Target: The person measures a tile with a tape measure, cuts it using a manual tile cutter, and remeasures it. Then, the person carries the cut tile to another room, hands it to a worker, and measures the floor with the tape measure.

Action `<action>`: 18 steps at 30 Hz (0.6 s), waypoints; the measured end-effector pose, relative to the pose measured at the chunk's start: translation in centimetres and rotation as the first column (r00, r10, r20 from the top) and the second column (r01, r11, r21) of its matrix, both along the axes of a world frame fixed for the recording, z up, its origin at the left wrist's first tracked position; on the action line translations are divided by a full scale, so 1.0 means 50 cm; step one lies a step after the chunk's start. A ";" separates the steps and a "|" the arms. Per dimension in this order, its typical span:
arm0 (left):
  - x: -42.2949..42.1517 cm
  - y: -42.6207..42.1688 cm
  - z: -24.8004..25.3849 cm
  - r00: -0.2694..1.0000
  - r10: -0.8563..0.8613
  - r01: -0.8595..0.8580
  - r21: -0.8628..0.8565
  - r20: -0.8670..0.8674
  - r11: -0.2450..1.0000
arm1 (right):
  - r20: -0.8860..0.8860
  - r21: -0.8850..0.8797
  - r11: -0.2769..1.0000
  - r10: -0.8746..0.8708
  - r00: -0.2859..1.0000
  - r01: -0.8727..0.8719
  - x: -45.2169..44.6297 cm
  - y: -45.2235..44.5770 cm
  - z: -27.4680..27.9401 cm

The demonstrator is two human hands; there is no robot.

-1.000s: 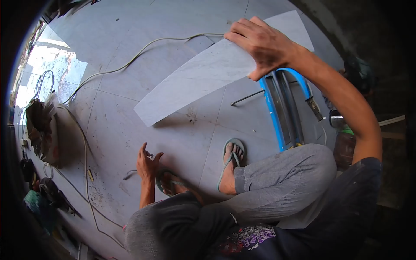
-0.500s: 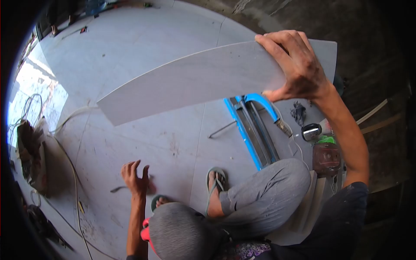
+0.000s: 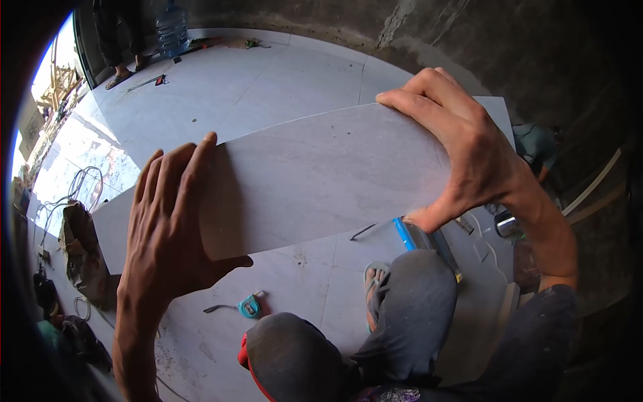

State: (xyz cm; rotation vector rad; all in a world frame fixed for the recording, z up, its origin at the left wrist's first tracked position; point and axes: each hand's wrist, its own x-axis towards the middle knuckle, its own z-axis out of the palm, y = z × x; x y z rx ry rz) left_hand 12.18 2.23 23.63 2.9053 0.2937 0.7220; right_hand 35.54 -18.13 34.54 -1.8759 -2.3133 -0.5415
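Head view: hands (image 3: 469, 144) span the panel (image 3: 321, 174) (pale grey).

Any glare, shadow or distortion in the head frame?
Head view: glare washes out the floor at far left; a dark shadow falls on the pale panel beside the left hand; fisheye bows the floor's far edge; picture corners go black.

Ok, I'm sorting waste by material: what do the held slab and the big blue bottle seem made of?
The slab: probably satin ceramic tile, from its faint veining and thin edge. The bottle: likely glossy blue plastic, from its translucent, ribbed walls.
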 end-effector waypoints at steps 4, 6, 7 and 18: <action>0.021 -0.044 -0.023 0.995 0.030 -0.034 -0.044 -0.093 0.998 | -0.078 0.015 0.999 0.048 0.996 -0.047 0.054 -0.017 -0.066; 0.049 -0.055 -0.049 0.994 -0.016 0.007 -0.087 -0.105 0.996 | -0.105 0.025 0.997 0.074 0.992 -0.072 0.096 -0.024 -0.106; 0.066 -0.062 -0.068 0.994 -0.015 0.005 -0.099 -0.105 0.995 | -0.116 0.013 0.997 0.081 0.990 -0.080 0.119 -0.031 -0.128; 0.365 -0.160 -0.139 0.967 -0.056 0.018 -0.153 -0.250 0.988 | -0.401 -0.012 0.998 0.056 0.914 -0.067 0.444 -0.138 -0.358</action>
